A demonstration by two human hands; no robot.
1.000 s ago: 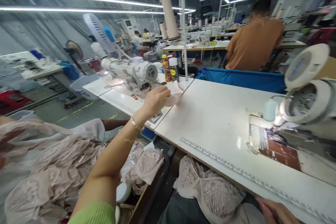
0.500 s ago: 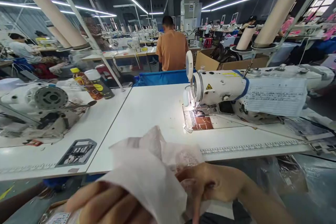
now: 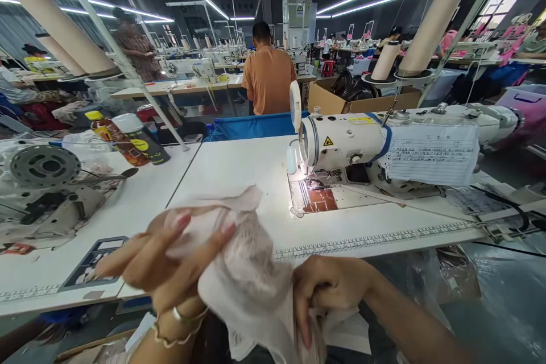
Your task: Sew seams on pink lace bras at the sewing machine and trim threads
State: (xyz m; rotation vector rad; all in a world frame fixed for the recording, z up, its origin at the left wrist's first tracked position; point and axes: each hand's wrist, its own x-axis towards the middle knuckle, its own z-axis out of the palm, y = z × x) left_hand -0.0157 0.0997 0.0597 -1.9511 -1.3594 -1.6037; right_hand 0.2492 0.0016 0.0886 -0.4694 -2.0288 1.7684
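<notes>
A pale, thin fabric with a lacy part (image 3: 251, 256) hangs between my two hands over the front edge of the white table. My left hand (image 3: 170, 261), with a bracelet at its wrist, has its fingers spread and raised against the fabric's left side; motion smears them a little. On the right, my right hand (image 3: 326, 290) has its fingers curled round the fabric's edge. A white sewing machine (image 3: 341, 139) stands beyond, its lamp lighting the needle area. The fabric's lower end runs out of view.
A ruler strip (image 3: 354, 247) lines the table's front edge. Left are another machine (image 3: 46, 182), a bottle (image 3: 115, 136) and a spray can (image 3: 143, 139). Thread cones (image 3: 433, 28) stand behind the machine. A person in orange (image 3: 269, 77) sits ahead; a cardboard box (image 3: 326, 96) is nearby.
My left hand has risen from under the fabric, its fingers now in sight and spread. The fabric has turned, showing more lace. The view has shifted slightly to the right.
</notes>
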